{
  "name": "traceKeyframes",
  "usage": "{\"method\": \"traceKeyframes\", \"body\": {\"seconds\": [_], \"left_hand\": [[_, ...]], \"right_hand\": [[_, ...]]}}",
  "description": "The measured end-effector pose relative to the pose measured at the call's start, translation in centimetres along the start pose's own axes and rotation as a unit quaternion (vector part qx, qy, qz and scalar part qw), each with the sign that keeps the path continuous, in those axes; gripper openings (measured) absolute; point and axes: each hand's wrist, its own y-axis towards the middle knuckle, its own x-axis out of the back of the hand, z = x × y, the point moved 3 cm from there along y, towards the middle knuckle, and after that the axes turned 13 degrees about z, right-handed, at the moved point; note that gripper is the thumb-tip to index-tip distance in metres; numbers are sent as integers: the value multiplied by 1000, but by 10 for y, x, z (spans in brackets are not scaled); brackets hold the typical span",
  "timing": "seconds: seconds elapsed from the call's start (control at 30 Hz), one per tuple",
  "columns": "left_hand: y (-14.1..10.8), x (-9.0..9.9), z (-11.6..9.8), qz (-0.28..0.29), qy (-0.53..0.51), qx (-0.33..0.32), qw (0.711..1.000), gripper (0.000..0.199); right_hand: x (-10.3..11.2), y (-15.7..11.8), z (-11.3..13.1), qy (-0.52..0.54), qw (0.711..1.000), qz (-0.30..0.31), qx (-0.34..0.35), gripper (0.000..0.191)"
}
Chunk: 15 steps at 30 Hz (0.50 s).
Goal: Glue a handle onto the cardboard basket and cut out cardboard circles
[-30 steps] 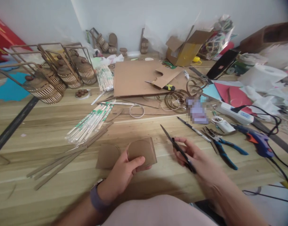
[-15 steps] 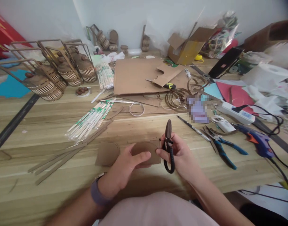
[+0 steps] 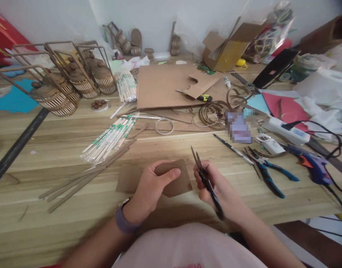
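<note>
My left hand grips a piece of brown cardboard with a round outline drawn on it, thumb on top and fingers beneath. Another cardboard piece, also marked with a curve, lies on the table, partly covered by that hand. Just to the right, my right hand is closed around a pair of scissors. Their blades point up and away from me, slightly apart, and do not touch the cardboard.
Cardboard strips and wrapped chopsticks lie at left. Pliers, a pen and a glue gun are at right. Farther back are a cardboard sheet, a utility knife and several small handled baskets.
The scissors have turned in my right hand, from upright and edge-on to slanted with the blades parted. The cardboard in my left hand has tilted, showing more of its right corner.
</note>
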Motion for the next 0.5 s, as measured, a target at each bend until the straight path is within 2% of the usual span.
{"method": "traceKeyframes", "body": {"seconds": [0.13, 0.33, 0.5], "left_hand": [[-1, -3, 1, 3, -43, 25, 999, 45], [-2, -8, 3, -15, -13, 31, 999, 44], [-3, -11, 1, -24, 10, 32, 999, 43]], "right_hand": [[6, -17, -6, -72, 997, 34, 11, 63], [-2, -20, -2, -48, 993, 107, -12, 69], [-2, -15, 2, -40, 992, 117, -8, 72]]}}
